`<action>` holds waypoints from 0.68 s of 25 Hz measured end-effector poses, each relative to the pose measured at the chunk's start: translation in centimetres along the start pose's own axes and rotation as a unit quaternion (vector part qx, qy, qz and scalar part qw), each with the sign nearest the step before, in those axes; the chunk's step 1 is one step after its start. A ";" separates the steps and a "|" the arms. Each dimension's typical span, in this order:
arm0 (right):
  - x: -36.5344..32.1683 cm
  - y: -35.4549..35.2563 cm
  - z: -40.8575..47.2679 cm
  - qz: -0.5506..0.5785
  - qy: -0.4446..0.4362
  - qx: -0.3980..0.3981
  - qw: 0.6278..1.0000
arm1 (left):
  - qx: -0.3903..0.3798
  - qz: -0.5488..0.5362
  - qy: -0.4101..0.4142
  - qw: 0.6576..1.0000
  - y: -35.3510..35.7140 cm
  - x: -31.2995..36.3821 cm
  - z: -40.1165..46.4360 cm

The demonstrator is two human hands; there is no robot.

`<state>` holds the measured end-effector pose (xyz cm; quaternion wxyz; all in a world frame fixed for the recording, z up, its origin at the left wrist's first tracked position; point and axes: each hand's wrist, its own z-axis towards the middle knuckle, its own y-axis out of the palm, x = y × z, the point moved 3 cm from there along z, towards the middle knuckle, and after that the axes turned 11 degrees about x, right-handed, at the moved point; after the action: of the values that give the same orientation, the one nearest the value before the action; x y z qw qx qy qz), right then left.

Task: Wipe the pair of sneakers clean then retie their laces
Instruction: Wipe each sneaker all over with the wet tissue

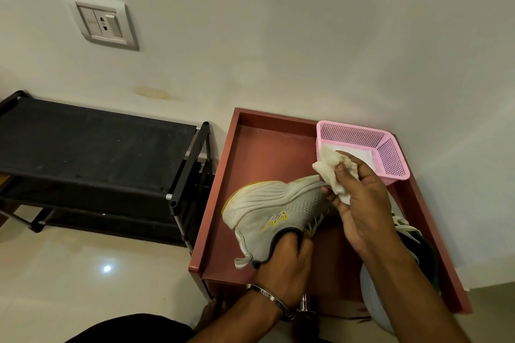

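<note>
A grey sneaker (274, 209) with a yellow logo and a pale sole is held tilted above the reddish table (250, 153), sole facing left. My left hand (284, 267) grips it at the heel collar, fingers inside the opening. My right hand (359, 203) holds a crumpled cream cloth (331, 170) against the toe end of the sneaker. The second sneaker (409, 234), dark inside with white laces, lies at the right, mostly hidden behind my right forearm.
A pink plastic basket (390, 153) with a white sheet inside stands at the table's back right corner. A black shoe rack (92, 153) stands to the left against the wall. The table has raised rims on its sides.
</note>
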<state>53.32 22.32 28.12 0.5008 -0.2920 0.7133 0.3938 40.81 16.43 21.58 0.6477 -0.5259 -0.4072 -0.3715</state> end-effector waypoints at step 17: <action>0.3 0.6 -0.3 0.066 0.074 -0.077 0.992 | -0.027 -0.004 -0.051 0.998 -0.1 0.5 0.1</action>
<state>52.64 22.36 28.07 0.3961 -0.3101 0.7337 0.4567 40.85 16.46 22.07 0.6097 -0.5599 -0.4320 -0.3579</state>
